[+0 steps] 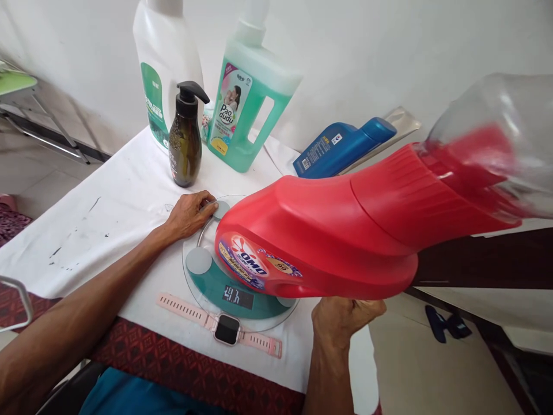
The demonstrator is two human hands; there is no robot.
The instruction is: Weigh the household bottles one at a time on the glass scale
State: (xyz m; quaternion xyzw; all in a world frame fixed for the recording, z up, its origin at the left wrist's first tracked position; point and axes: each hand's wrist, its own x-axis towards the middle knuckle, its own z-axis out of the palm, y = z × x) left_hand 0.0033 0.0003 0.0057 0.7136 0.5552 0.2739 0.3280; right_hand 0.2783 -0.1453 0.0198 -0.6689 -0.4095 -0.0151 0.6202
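My right hand (pixel 343 320) grips a big red OMO detergent bottle (pixel 328 230) from below and holds it tipped on its side above the table, its blurred clear cap (pixel 496 138) pointing right and close to the camera. The bottle's base hangs over a round glass kitchen scale (pixel 203 274) whose display is lit. My left hand (pixel 190 213) rests at the scale's far left rim, fingers curled onto something on the plate that the bottle mostly hides.
A pink smartwatch (pixel 220 327) lies in front of the scale. Behind stand a dark brown pump bottle (pixel 185 144), a white jug (pixel 162 75) and a green Paodudu jug (pixel 246 104); a blue bottle (pixel 341 147) lies at the right. White cloth (pixel 108 213) covers the table.
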